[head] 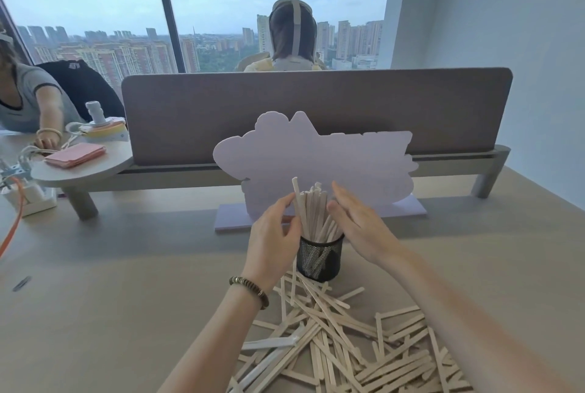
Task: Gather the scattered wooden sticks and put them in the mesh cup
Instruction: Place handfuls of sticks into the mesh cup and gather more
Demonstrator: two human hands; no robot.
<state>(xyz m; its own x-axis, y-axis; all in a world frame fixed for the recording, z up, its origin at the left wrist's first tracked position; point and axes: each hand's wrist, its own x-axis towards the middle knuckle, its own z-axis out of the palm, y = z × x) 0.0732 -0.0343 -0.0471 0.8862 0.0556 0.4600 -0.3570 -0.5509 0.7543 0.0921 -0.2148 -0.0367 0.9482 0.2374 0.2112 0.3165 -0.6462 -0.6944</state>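
Note:
A black mesh cup (319, 259) stands on the desk with a bunch of wooden sticks (311, 209) upright in it, fanning out above the rim. My left hand (273, 231) is at the left side of the bunch, its fingertips pinching the outer sticks. My right hand (357, 223) is at the right side with flat, spread fingers beside the sticks, holding nothing. In front of the cup a big heap of loose wooden sticks (342, 339) lies scattered toward the near edge, under and between my forearms.
A pale purple cloud-shaped board (316, 161) stands on a base just behind the cup, before a grey desk divider (316, 111). At left are a round shelf with pink cards (76, 155), a power strip (28, 196), an orange cable and a seated person.

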